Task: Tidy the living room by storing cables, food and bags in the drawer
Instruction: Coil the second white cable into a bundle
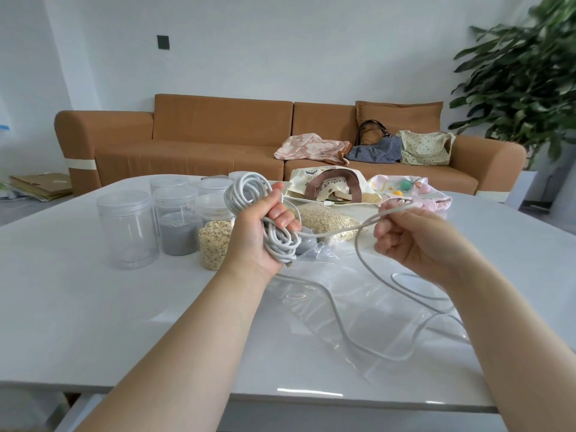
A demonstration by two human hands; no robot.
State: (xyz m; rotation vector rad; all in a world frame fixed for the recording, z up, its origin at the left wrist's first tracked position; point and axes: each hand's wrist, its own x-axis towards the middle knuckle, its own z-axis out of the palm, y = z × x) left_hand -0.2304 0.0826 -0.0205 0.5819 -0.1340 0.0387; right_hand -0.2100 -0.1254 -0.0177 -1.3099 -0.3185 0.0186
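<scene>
Just now I am holding the white cable above the bench: most of it is gathered into a bundle of loops, and my left hand is gripping that bundle with its fingers clenched around the middle. From the bundle one strand is running across to my right hand, whose fingers are pinching it. Beyond my right hand the loose length is drooping down and lying in wide curves on the bench, across a clear plastic bag that is spreading flat under it.

Behind my left hand a bag of oats is lying on the bench. To the left, clear lidded jars are standing in a cluster: an empty jar nearest the edge, a jar of grey powder beside it, and a jar of oats just beside my left wrist. Farther back a cream tote bag with brown handles and a pink pouch are resting on the bench.

Past the bench a brown sofa is carrying three more bags: a pink floral bag, a navy dotted bag and a pale flowered bag. A leafy plant is standing at the right.
</scene>
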